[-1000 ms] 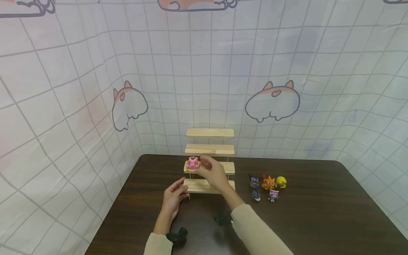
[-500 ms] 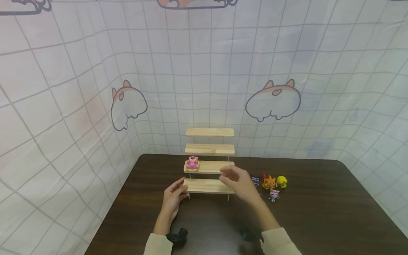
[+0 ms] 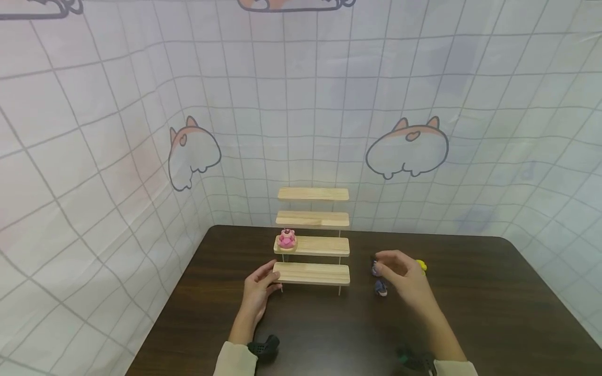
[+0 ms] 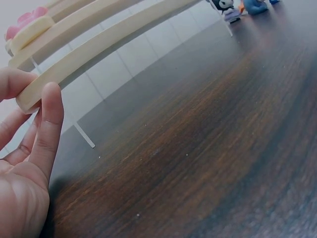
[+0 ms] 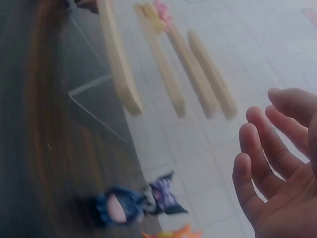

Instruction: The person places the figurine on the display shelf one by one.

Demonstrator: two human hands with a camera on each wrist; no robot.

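My left hand [image 3: 255, 295] pinches the left end of the lowest board of a four-tier wooden shelf [image 3: 312, 273]; the left wrist view shows thumb and fingers around that board end [image 4: 37, 91]. A pink bear figurine [image 3: 287, 239] sits on a pale round base at the left of the second board up. At the shelf's right, my right hand [image 3: 408, 279] hovers over the small figurines with nothing between its curved fingers. Nearest to it are a dark-eared figurine [image 3: 374, 268] and a blue figurine [image 3: 381, 288]. The right hand hides other figurines behind it.
Part of a yellow figurine [image 3: 421, 265] shows beyond the right hand. Orange spikes of another figurine [image 5: 173, 233] appear at the bottom of the right wrist view. The dark wood table [image 3: 310, 334] backs onto a white gridded cloth [image 3: 310, 104].
My right hand has let go of the pink bear figurine, left it on the second board up, and moved right to the figurine group. The left hand keeps its place on the shelf.
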